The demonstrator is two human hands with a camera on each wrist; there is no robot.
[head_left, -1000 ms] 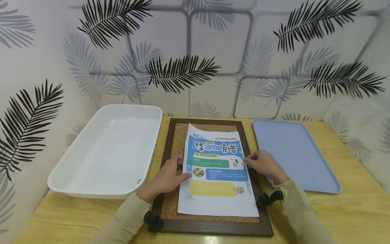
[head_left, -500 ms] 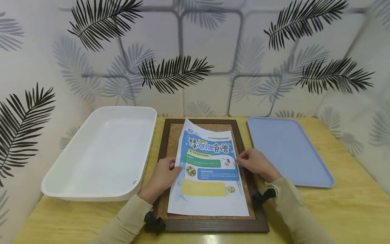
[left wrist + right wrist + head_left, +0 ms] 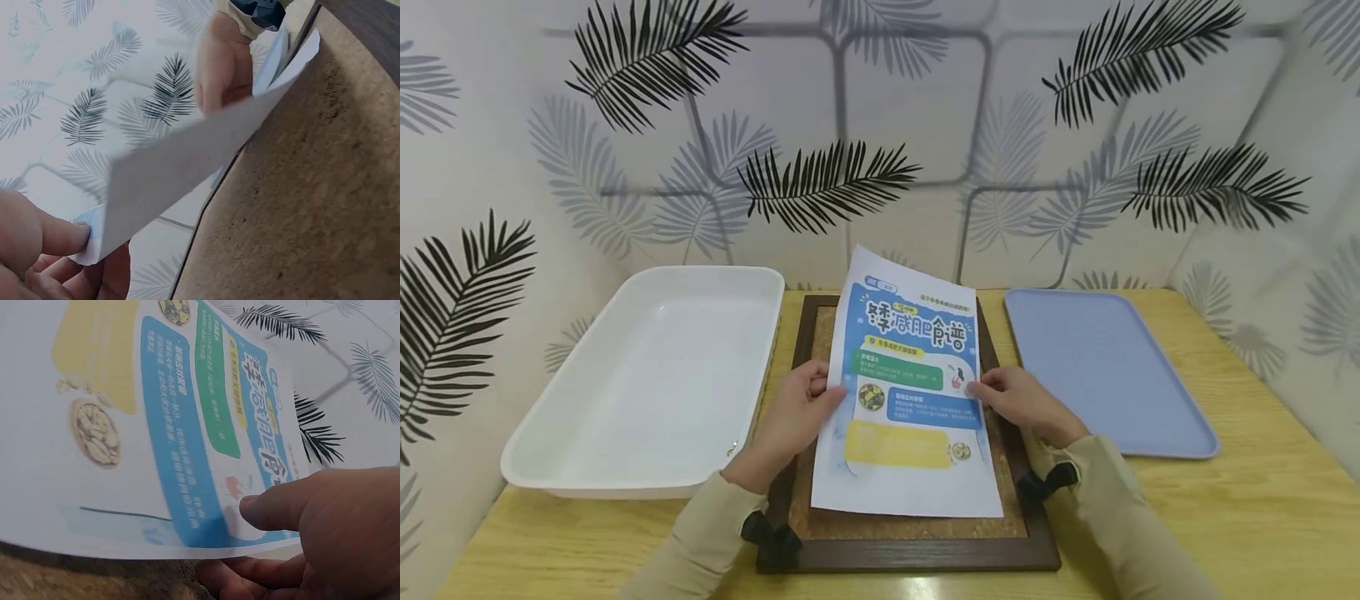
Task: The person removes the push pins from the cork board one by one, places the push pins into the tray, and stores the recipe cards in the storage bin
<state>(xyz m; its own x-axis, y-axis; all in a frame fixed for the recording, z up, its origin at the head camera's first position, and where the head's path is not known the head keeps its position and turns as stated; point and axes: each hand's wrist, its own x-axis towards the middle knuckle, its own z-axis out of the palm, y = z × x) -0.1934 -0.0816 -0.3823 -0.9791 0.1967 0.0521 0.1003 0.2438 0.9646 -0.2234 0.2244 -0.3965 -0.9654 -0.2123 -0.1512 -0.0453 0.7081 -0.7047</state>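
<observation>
A printed paper poster (image 3: 910, 400) with blue, green and yellow blocks is held up over a brown-framed cork board (image 3: 910, 552). My left hand (image 3: 793, 421) pinches its left edge, thumb on the printed face and fingers behind. On the opposite edge, my right hand (image 3: 1026, 404) pinches the sheet the same way. The left wrist view shows the plain back of the sheet raised off the cork (image 3: 300, 187). In the right wrist view the thumb (image 3: 275, 506) presses near a small printed figure, with the other fingers underneath.
A deep white plastic tub (image 3: 655, 375) stands left of the board on the wooden table (image 3: 1247, 533). To the right lies a flat blue-purple tray (image 3: 1105, 367). A leaf-patterned wall covering (image 3: 910, 100) rises behind the table.
The left hand has taken hold of the paper's left edge. Both hands have lifted the poster off the cork, its top edge now higher and past the frame's far side.
</observation>
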